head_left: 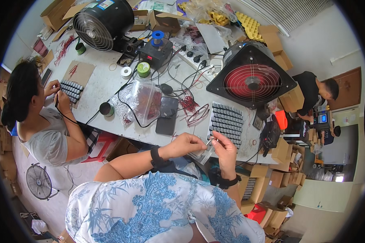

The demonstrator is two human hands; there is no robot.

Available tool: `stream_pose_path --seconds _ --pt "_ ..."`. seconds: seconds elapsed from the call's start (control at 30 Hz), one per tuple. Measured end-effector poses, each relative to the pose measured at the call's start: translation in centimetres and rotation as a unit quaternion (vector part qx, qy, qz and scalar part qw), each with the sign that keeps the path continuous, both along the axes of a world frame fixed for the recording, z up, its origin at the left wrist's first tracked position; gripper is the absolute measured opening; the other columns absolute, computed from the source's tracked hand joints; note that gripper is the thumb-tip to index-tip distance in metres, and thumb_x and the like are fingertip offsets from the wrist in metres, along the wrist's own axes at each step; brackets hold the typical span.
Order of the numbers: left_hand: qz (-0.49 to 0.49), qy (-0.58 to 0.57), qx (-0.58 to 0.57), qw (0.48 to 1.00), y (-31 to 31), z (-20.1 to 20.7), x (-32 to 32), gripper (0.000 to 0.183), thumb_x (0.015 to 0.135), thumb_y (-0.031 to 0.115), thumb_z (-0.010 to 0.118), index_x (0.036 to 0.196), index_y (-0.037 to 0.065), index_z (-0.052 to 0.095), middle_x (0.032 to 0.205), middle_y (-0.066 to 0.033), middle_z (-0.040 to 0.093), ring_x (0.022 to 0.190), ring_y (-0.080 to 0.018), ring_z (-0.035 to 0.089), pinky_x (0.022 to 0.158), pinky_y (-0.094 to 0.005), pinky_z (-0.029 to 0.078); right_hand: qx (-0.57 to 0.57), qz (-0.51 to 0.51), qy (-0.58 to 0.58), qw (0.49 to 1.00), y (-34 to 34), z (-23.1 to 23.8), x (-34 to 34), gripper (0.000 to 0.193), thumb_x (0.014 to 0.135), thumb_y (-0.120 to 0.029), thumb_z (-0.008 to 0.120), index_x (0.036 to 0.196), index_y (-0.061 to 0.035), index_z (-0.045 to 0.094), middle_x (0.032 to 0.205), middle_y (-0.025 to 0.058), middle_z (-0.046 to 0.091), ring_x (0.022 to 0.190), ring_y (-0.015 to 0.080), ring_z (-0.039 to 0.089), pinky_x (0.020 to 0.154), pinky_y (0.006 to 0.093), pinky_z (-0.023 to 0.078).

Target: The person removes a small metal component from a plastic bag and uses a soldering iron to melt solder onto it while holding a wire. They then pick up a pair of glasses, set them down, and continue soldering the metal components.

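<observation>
My left hand (pixel 187 144) and my right hand (pixel 224 149) meet just in front of the table edge. Both pinch one small silvery part (pixel 210 140) between their fingertips, above a small clear plastic bag (pixel 202 154). Just beyond them lies a block of many small grey components (pixel 227 120) set in rows on the white table (pixel 105 81). A bundle of thin red wires (pixel 189 104) lies to the left of that block. Each of my wrists wears a black band.
A black phone (pixel 167 115), a clear bag of red parts (pixel 144 101), tape rolls, a black power unit (pixel 156 52) and two fans (pixel 252 77) (pixel 102 22) crowd the table. A seated person (pixel 36 117) works at left; another person (pixel 314 91) sits at right among cardboard boxes.
</observation>
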State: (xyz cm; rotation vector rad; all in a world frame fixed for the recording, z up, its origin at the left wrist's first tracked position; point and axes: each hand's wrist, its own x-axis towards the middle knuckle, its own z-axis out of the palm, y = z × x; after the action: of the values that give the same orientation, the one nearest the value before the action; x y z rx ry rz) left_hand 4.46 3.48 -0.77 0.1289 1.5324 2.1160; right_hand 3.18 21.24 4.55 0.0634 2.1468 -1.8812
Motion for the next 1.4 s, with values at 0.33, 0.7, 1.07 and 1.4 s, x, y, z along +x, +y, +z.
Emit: stream_pose_path --seconds 0.33,0.7,1.07,1.4 --pt "-0.018 0.002 -0.016 1.000 0.0 0.4 -0.1 0.020 0.083 0.016 0.062 0.093 0.000 0.067 0.086 -0.0032 0.066 0.079 -0.0059 0.056 0.072 -0.0218 0.045 0.015 0.013 0.026 0.999 -0.4 -0.5 -0.2 0.029 0.082 -0.003 0.059 0.111 -0.0002 0.059 0.091 0.0005 0.061 0.069 0.0020 0.046 0.063 0.0154 0.038" --pt "0.009 0.024 0.001 1.000 0.3 -0.2 0.3 0.022 0.083 0.021 0.063 0.091 0.001 0.066 0.078 -0.0005 0.064 0.072 -0.0051 0.054 0.065 -0.0214 0.044 0.078 0.057 0.095 0.991 0.2 -1.7 0.2 0.017 0.079 -0.004 0.063 0.095 -0.0003 0.061 0.090 0.0034 0.058 0.073 0.0070 0.049 0.063 0.0192 0.039" --pt "0.078 -0.020 0.090 0.993 -0.1 -1.7 0.0 0.022 0.084 0.016 0.062 0.098 -0.001 0.063 0.089 -0.0027 0.064 0.079 -0.0054 0.056 0.073 -0.0197 0.046 -0.062 -0.062 0.100 0.991 -0.4 0.7 0.2 0.006 0.089 -0.007 0.050 0.092 -0.0019 0.050 0.083 0.0056 0.058 0.063 0.0044 0.047 0.055 0.0162 0.037" --pt "0.166 -0.012 0.124 0.978 -0.8 -1.4 0.0 0.045 0.077 0.003 0.063 0.121 0.003 0.050 0.082 0.0016 0.058 0.070 -0.0033 0.051 0.062 -0.0188 0.042 0.021 -0.032 0.107 0.993 1.2 -1.0 0.6 0.016 0.086 -0.002 0.052 0.099 0.0036 0.059 0.081 0.0027 0.053 0.063 0.0072 0.046 0.056 0.0189 0.038"
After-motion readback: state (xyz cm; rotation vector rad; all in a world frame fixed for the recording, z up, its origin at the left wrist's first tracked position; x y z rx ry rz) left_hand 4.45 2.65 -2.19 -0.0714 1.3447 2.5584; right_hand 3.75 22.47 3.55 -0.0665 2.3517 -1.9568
